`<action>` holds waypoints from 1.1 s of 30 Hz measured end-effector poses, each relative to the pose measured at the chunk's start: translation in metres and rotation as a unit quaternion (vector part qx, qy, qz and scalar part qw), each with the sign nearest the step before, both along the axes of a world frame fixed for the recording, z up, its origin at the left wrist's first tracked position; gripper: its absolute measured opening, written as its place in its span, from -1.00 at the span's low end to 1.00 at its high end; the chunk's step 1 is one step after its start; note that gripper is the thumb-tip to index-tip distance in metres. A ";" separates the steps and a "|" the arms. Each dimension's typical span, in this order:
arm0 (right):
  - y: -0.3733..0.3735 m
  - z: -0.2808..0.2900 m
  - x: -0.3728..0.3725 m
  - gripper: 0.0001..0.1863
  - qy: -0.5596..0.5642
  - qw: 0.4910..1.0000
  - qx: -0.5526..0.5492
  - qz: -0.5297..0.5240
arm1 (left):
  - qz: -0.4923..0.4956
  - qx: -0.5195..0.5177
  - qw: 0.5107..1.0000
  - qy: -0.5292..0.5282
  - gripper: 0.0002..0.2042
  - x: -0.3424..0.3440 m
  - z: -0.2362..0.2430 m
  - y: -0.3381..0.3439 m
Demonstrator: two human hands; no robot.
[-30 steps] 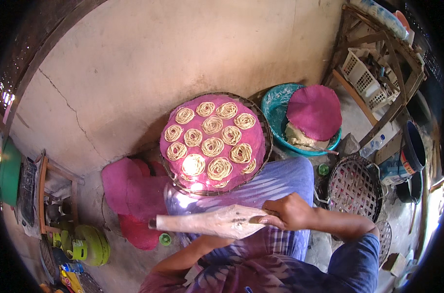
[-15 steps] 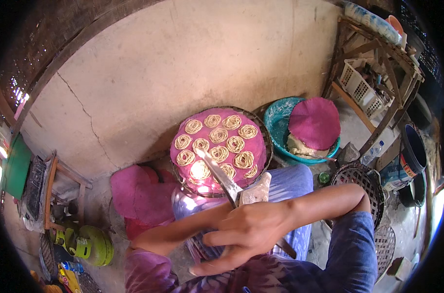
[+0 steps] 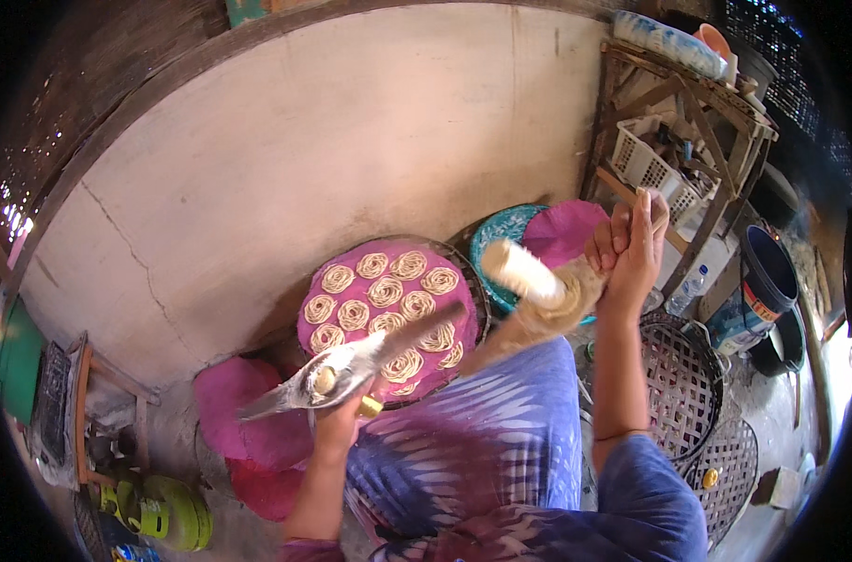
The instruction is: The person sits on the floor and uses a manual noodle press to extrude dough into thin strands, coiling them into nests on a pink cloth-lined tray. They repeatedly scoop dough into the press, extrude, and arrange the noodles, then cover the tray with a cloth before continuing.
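Observation:
My left hand (image 3: 343, 412) grips the lower half of a noodle press (image 3: 299, 386), a pale, dough-smeared body with a round hole and a dark handle end. It is tilted over the near edge of a round woven tray. My right hand (image 3: 632, 258) holds the press's wooden plunger (image 3: 529, 273) up to the right, its thick pale peg pointing left; motion blurs it. The two halves are apart. On the tray's pink sheet (image 3: 365, 258) lie several coiled nests of noodles (image 3: 385, 291). Behind the plunger stands a teal basin (image 3: 487, 234) with a pink sheet on it.
Pink and red sheets (image 3: 243, 412) lie left of my knees. A green gas cylinder (image 3: 177, 515) stands lower left. At right are woven trays (image 3: 669, 384), a plastic bottle (image 3: 685, 290), buckets (image 3: 768, 290) and a wooden rack (image 3: 697, 122). A plain wall (image 3: 304, 140) rises behind.
My crossed hands have come apart. The left moved left with the press body, the right moved up and right with the plunger. The view has shifted slightly.

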State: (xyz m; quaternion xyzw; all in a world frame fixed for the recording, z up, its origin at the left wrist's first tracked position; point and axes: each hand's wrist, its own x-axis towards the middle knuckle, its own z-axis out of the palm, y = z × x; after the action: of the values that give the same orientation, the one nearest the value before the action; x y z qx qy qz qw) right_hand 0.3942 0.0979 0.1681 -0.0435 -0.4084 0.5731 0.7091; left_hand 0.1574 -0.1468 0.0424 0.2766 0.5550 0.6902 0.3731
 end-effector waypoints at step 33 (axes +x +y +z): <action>0.190 -0.156 0.007 -0.46 -0.944 0.177 0.277 0.022 | 0.316 -0.254 0.583 0.704 -0.39 -0.137 -0.004 -0.079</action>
State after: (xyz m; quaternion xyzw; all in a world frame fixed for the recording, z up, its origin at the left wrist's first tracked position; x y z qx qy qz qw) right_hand 0.4007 0.2875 0.0122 -0.3436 -0.9014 -0.0375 -0.2607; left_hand 0.0200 -0.2259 0.0382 0.3768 0.8491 0.1849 -0.3207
